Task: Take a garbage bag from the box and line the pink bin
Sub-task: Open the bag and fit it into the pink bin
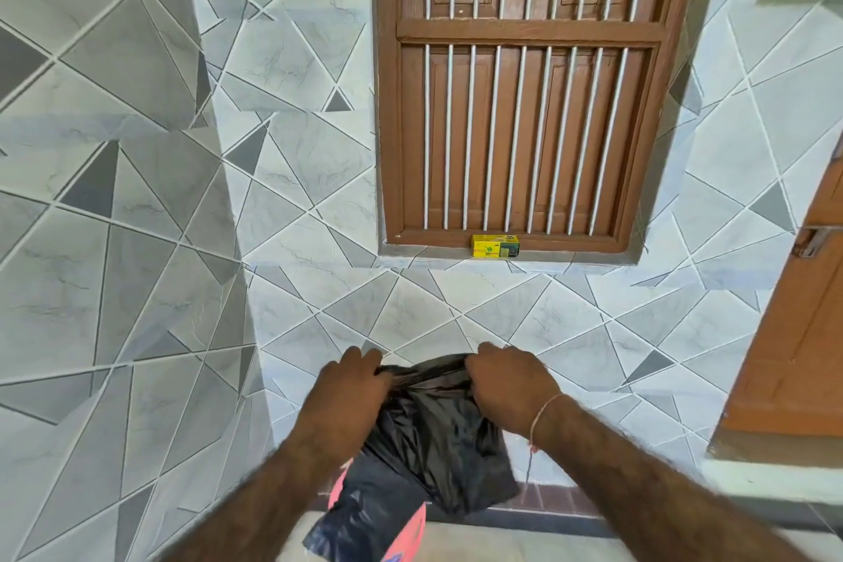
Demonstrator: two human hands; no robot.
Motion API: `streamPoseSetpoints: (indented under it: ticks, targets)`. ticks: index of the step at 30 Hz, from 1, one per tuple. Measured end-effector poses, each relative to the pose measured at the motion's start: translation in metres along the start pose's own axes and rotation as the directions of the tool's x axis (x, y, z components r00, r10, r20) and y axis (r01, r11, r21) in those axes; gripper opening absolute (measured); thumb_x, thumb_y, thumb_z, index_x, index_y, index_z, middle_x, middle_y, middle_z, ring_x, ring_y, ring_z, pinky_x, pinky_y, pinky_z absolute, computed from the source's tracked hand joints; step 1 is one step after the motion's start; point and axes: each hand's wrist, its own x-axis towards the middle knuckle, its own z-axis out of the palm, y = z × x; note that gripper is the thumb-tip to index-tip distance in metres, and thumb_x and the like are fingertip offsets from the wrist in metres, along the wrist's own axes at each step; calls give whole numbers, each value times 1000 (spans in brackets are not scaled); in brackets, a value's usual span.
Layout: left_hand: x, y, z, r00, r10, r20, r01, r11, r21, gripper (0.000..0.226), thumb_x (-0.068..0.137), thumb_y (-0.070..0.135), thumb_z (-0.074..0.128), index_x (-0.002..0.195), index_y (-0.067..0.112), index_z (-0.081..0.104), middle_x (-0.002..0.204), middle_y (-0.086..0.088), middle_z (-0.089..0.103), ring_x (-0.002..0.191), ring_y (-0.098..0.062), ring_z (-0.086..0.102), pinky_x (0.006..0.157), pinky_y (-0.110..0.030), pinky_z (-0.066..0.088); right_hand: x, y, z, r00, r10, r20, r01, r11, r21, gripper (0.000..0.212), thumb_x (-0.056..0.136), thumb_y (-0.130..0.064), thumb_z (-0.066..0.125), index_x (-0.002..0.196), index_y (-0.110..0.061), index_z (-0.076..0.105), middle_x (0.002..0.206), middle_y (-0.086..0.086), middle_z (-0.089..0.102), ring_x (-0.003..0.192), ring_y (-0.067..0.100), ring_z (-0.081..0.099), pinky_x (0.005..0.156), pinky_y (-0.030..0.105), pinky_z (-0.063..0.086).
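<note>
A black garbage bag (429, 447) hangs crumpled in front of me, held by its top edge. My left hand (351, 388) grips the bag's upper left part and my right hand (511, 383) grips its upper right part, fingers closed on the plastic. Below the bag, the pink bin (413, 529) shows only as slivers of its rim, mostly hidden by the bag and my left forearm. The yellow garbage bag box (495, 246) sits on the window sill, well above and beyond my hands.
A brown wooden shuttered window (524, 82) with white bars fills the wall ahead. Grey patterned tiles (137, 242) cover the walls; a corner juts out on the left. An orange-brown door (803, 333) stands at the right. A dark floor strip (547, 516) runs along the wall base.
</note>
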Motion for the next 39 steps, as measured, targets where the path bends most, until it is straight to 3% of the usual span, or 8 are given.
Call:
streamPoseSetpoints:
  ticks: [3, 7, 11, 16, 22, 28, 33, 39]
  targets:
    - [9, -9, -4, 999, 18, 41, -22, 994, 108, 45, 46, 21, 90, 85, 24, 69, 78, -1, 64, 68, -25, 61, 50, -36, 53, -1, 12, -1, 997, 77, 9, -78, 996, 54, 36, 97, -39, 42, 112, -12, 61, 113, 12, 62, 104, 35, 62, 82, 39, 48]
    - [13, -18, -8, 990, 131, -44, -127, 989, 78, 43, 74, 27, 76, 110, 29, 52, 95, -2, 61, 85, -27, 60, 67, -38, 52, -7, 21, 1, 995, 100, -6, -101, 994, -47, 28, 94, -11, 47, 119, -10, 59, 118, 13, 63, 107, 36, 63, 85, 39, 50]
    - [12, -32, -6, 979, 203, 0, -202, 975, 95, 33, 51, 27, 91, 75, 27, 69, 71, 3, 62, 62, -18, 60, 47, -30, 54, -13, 31, 10, 999, 51, 5, -50, 990, -135, 29, 95, -10, 44, 120, -12, 57, 113, 12, 62, 101, 36, 65, 71, 36, 43]
    - [20, -18, -16, 983, -181, 5, 181, 981, -76, 11, 84, 21, 66, 91, 16, 73, 91, -3, 73, 86, -23, 69, 80, -38, 59, -11, 25, 9, 993, 106, 45, -101, 989, -111, 26, 93, -16, 46, 110, -12, 66, 113, 9, 67, 105, 34, 64, 83, 37, 49]
    - [18, 6, -4, 766, -643, 0, 502, 599, -624, 34, 82, 45, 50, 81, 17, 69, 81, -1, 72, 73, -27, 69, 76, -39, 60, -3, 12, 1, 950, 290, -119, -280, 955, 96, 42, 96, -47, 40, 100, -17, 68, 104, 8, 71, 98, 31, 66, 79, 35, 49]
    - [0, 0, 24, 967, -256, -12, 242, 926, -290, 21, 96, 23, 45, 114, 20, 54, 109, -3, 55, 98, -26, 64, 84, -41, 55, -8, 34, 3, 913, 401, -72, -399, 916, 42, 27, 90, -14, 50, 115, -15, 61, 117, 7, 65, 111, 30, 60, 85, 35, 50]
    - [-16, -34, 22, 951, -155, 267, 163, 987, -8, 26, 96, 24, 41, 117, 20, 55, 108, -5, 51, 110, -25, 55, 90, -41, 52, -24, 59, 29, 938, 345, 22, -345, 939, -3, 34, 91, -13, 50, 125, -15, 51, 119, 8, 58, 108, 31, 61, 82, 39, 52]
    - [-5, -37, 30, 781, -520, 344, 589, 432, -683, 42, 74, 27, 73, 114, 22, 64, 110, 1, 71, 104, -29, 67, 98, -40, 51, -23, 52, 39, 972, 234, 20, -232, 970, -70, 36, 86, -9, 56, 122, -16, 52, 121, 8, 53, 109, 30, 57, 80, 40, 51]
